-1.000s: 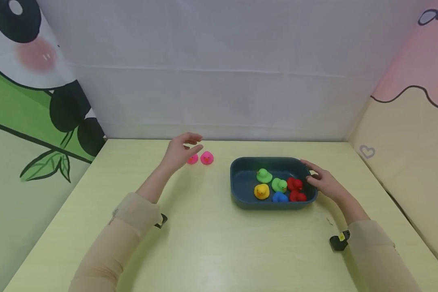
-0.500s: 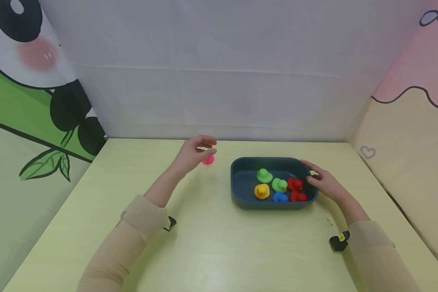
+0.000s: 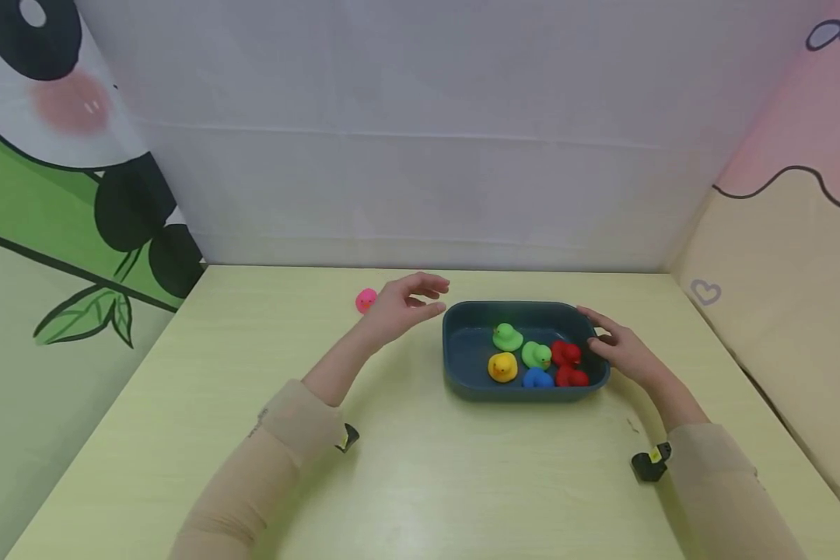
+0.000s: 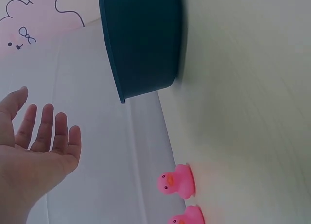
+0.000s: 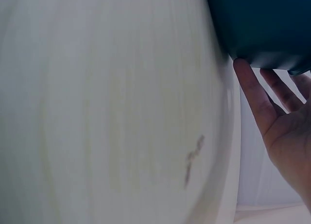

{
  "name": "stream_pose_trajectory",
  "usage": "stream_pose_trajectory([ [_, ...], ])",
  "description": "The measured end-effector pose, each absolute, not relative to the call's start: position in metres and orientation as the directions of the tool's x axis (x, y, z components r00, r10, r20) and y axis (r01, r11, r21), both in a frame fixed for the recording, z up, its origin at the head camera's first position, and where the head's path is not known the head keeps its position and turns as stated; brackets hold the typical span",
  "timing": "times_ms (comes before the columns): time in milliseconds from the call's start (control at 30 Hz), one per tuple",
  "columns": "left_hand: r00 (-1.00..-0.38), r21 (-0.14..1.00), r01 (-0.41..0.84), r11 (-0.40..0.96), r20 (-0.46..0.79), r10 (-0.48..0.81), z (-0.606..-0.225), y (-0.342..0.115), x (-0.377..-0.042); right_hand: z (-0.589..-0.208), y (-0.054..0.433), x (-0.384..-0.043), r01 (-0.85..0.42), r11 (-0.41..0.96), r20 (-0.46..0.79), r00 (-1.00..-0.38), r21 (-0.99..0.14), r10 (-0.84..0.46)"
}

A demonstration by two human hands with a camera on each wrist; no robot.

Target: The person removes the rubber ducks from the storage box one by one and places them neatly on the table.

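Observation:
My left hand (image 3: 402, 309) is in the air just left of the dark blue-green tub (image 3: 455, 393), apart from it, fingers loosely extended and holding nothing. In the left wrist view, the palm and spread fingers (image 4: 46, 136) are bare. My right hand (image 3: 623, 350) grips the tub's right end, thumb over the rim; fingertips touch its outer wall in the right wrist view. Inside lie toy ducks: two green (image 3: 507, 337), one yellow (image 3: 502, 367), one blue (image 3: 537, 378) and two red (image 3: 565, 352). A pink duck (image 3: 366, 299) stands behind my left wrist; the left wrist view shows two.
The pale wooden table (image 3: 420, 482) ends at a white cloth backdrop (image 3: 420, 194). Printed side panels (image 3: 798, 311) border it left and right. A small dark wrist device (image 3: 651, 464) hangs under each sleeve.
My left hand has moved right, past the pink ducks toward the tub's left end, and stays without anything in it. My right hand and the tub have not moved.

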State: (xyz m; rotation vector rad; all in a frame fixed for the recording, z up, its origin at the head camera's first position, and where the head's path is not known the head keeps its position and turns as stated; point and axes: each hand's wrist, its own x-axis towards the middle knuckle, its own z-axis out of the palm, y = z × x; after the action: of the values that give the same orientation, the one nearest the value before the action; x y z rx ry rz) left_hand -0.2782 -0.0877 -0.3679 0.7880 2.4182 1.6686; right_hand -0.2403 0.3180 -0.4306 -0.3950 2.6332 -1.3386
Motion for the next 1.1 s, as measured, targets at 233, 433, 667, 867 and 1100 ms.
stream_pose_trajectory([
  [233, -0.805, 0.893, 0.376, 0.248, 0.182, 0.564, -0.376, -0.074, -0.272, -0.43, 0.317, -0.24, -0.165, 0.564, -0.021, -0.951, -0.809, -0.308],
  [433, -0.739, 0.888, 0.406, 0.215, 0.181, 0.649, -0.386, -0.059, -0.271, -0.433, 0.319, -0.241, -0.16, 0.557, -0.02, -0.953, -0.815, -0.304],
  [667, -0.664, 0.893, 0.409, 0.188, 0.15, 0.733, -0.4, -0.045, -0.278, -0.434, 0.318, -0.239, -0.178, 0.566, 0.004, -0.956, -0.805, -0.295],
  [867, -0.604, 0.879, 0.427, 0.214, 0.1, 0.791, -0.403, -0.039, -0.28, -0.434, 0.319, -0.24, -0.173, 0.558, -0.001, -0.954, -0.811, -0.298],
  [1100, -0.556, 0.847, 0.476, 0.236, 0.082, 0.827, -0.409, -0.03, -0.287, -0.434, 0.319, -0.241, -0.162, 0.562, -0.015, -0.955, -0.811, -0.296],
])
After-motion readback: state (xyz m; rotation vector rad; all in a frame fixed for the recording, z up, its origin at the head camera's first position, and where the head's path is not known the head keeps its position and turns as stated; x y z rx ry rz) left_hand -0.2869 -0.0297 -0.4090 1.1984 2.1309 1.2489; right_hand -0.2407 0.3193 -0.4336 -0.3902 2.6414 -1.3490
